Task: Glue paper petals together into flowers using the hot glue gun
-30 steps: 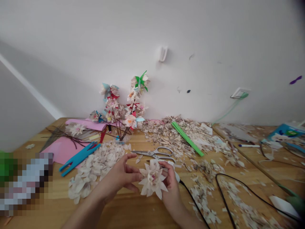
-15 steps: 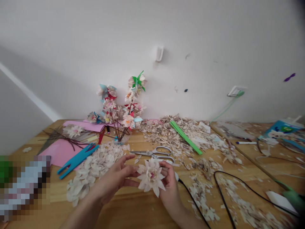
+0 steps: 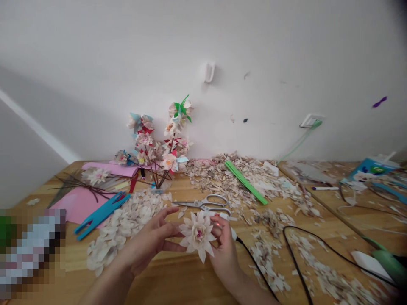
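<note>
A handmade white flower with pointed petals and a pink centre faces me, held between both hands. My left hand has its thumb and a finger at the left petals, the fingertips partly hidden, with the index finger stretched out above. My right hand curls its fingers at the flower's right side and behind it, so its exact grip is partly hidden. Just beyond the hands lie metal scissors. A white tool with a black cord shows behind my right hand; a small red light glows near those fingers.
Loose petals lie left, and scraps spread behind and right. Finished flowers on stems stand at the wall. Blue strips, pink paper, brown sticks, green strips and a black cable lie around.
The flower has shifted slightly left, a little away from my right fingers, and more of them shows. The whole view has also drifted slightly.
</note>
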`<state>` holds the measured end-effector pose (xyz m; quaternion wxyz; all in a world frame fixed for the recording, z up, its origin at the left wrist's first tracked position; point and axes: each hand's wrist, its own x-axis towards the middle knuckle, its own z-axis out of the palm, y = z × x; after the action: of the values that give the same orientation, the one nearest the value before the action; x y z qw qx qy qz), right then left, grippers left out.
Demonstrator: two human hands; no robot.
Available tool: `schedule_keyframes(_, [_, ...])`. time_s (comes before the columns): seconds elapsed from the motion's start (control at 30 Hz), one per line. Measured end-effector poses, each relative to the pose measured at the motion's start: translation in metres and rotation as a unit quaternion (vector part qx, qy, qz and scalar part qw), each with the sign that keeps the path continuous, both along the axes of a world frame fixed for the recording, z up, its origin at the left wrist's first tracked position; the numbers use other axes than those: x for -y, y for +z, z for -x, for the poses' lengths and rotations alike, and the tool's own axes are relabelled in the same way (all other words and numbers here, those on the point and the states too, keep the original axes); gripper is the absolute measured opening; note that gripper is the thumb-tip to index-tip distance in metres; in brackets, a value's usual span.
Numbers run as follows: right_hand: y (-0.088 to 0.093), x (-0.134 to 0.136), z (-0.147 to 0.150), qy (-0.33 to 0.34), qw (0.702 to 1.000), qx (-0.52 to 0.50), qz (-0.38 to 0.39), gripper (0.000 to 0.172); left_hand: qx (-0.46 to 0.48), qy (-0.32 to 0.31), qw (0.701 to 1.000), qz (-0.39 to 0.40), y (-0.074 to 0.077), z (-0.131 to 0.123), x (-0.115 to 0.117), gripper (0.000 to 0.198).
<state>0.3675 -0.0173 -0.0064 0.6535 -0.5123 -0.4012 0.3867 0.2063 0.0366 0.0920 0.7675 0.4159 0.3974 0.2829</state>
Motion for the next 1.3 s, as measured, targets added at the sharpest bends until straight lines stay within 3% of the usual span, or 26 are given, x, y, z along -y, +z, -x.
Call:
schedule_keyframes(0.23, [-0.001,0.004,-0.003,-0.014,0.997,0.07,-0.004,0.046,-0.028,-0.009,1.0,0.011,0.001,0.002,-0.004,0.058])
schedule_keyframes(0.4, [-0.001,0.002,-0.005,-0.021,0.993,0.112,-0.03,0.052,-0.053,0.003,0.999,-0.012,0.001,0.002,-0.003,0.058])
schedule_keyframes(0.67, [-0.005,0.002,-0.005,-0.051,0.992,0.116,-0.027,0.049,-0.039,0.0,0.999,0.003,0.003,0.0,-0.001,0.061])
schedule_keyframes(0.9, [0.005,0.003,-0.001,-0.073,0.992,0.104,0.0,0.046,-0.018,0.014,1.0,0.016,0.001,-0.001,0.0,0.066])
schedule_keyframes(1.07, [0.01,0.003,0.001,-0.06,0.995,0.08,0.023,0.042,0.01,0.009,0.999,0.031,-0.002,0.0,-0.001,0.072])
schedule_keyframes(1.3, [0.004,0.002,-0.002,-0.045,0.994,0.093,0.032,0.041,0.013,0.022,0.999,0.036,-0.005,0.001,-0.003,0.076])
